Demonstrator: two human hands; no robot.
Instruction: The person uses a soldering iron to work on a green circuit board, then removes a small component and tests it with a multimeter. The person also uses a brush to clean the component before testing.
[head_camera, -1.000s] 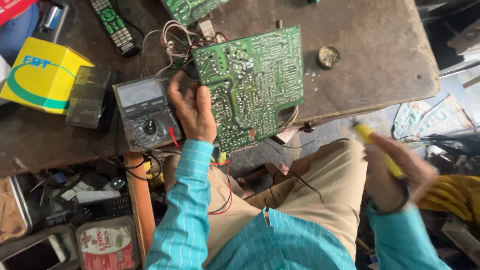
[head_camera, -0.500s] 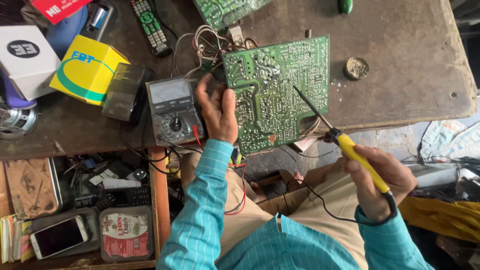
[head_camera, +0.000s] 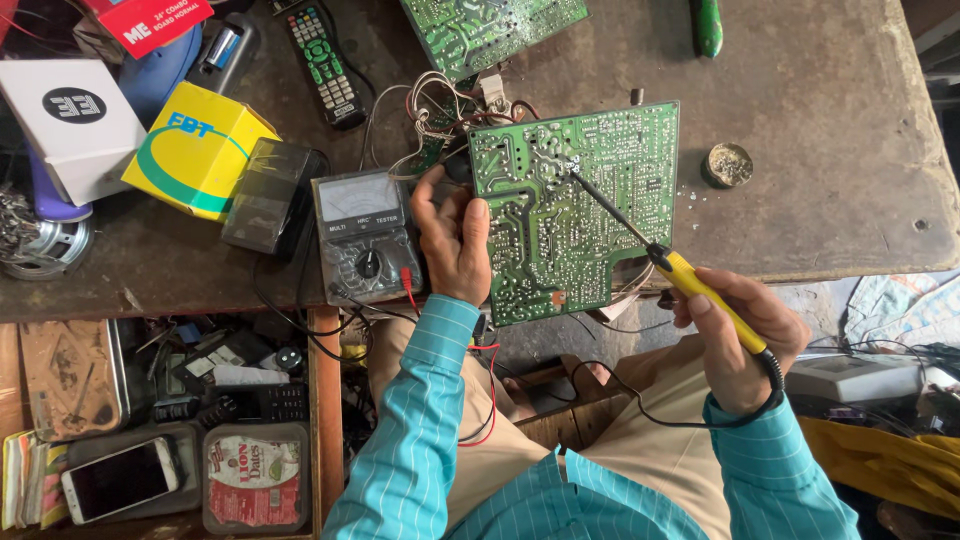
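Note:
A green circuit board lies solder side up at the front edge of the worn bench. My left hand grips the board's left edge, thumb on top. My right hand holds a yellow-handled soldering iron like a pen. Its dark tip rests on the upper middle of the board, near a shiny patch of solder. A black cord runs from the iron's handle down over my lap.
A grey analogue multimeter sits just left of my left hand. Further left are a yellow box, a white box and a remote control. A small round tin sits right of the board. A phone lies below.
My right hand came up from beside my lap with the soldering iron, and its tip moved further up the board. The left hand stays on the board's left edge.

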